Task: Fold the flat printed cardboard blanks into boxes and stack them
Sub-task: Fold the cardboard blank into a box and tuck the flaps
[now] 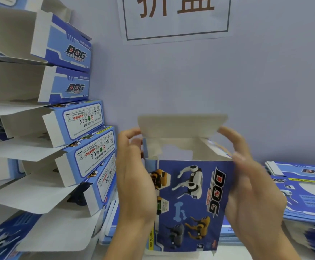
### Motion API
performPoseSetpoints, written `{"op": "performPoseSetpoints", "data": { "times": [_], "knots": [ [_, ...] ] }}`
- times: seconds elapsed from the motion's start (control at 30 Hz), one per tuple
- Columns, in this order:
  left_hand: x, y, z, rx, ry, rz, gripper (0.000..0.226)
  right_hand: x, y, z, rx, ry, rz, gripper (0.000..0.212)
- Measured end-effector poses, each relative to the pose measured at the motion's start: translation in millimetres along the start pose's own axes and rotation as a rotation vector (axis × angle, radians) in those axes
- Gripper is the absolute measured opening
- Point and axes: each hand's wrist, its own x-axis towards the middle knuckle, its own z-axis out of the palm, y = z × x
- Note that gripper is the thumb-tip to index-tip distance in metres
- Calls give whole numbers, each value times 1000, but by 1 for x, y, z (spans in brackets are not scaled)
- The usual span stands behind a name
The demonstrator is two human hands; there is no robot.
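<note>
I hold one box [190, 199] upright between my hands, just above the pale tabletop [265, 250] and in front of the wall. My left hand [134, 177] grips its left edge, fingers curled up by the top corner; my right hand [250, 186] wraps round the right edge, its fingertips at the open mouth, though that hand is blurred. The body of this box looks squared up already, I judge, but the top is not closed: the lid flap [183, 126] stands straight up and a side flap [215, 147] leans inward. To my left a tall stack of folded boxes [74, 117] lies on its sides, lids hanging open, so a good share is done. To my right a pile of flat blanks [303, 196] waits, with more flat sheets [109, 222] under the box, so plenty remains to fold. A paper sign [175, 17] is stuck on the wall above.
</note>
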Motion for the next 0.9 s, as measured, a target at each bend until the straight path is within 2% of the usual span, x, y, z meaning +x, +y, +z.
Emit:
{"op": "performPoseSetpoints", "data": {
  "times": [0.07, 0.13, 0.27, 0.33, 0.4, 0.43, 0.5, 0.53, 0.6, 0.67, 0.73, 0.8, 0.83, 0.9],
  "knots": [
    [1, -1, -2, -85, 5, -96, 32, -4, 3, -7, -90, -123, -12, 75],
    [1, -2, -5, -153, -22, -147, 39, -7, 4, -16, -205, -178, -53, 80],
    [4, -4, -7, -161, -139, -158, 38, -8, -4, -33, -354, -84, -180, 84],
    [7, -6, -11, -71, -157, -141, 36, -8, -6, -35, -421, 37, -215, 84],
    [11, -7, -16, 7, -141, -133, 24, -7, -5, -39, -384, 188, -244, 77],
    [13, -8, -18, 44, -137, -125, 21, -8, -6, -40, -324, 237, -264, 65],
    [16, -11, -25, 122, -141, -90, 30, -8, -7, -45, -181, 327, -283, 37],
    [18, -12, -28, 137, -141, -79, 33, -8, -8, -47, -95, 375, -265, 31],
    [21, -10, -36, 122, -168, -97, 36, -10, -7, -55, 51, 451, -181, 36],
    [26, -7, -48, 87, -273, -172, 28, -11, -12, -55, 101, 512, -48, 37],
    [29, -2, -59, 98, -430, -295, 25, -22, -19, -55, 36, 428, 45, 25],
    [32, 2, -66, 91, -500, -378, 26, -21, -25, -71, -71, 464, 176, 64],
    [32, 2, -67, 75, -487, -410, 24, -17, -26, -76, -65, 434, 248, 71],
    [29, -1, -63, 70, -421, -472, 37, -9, -23, -75, -137, 307, 402, 54]
  ]
}}
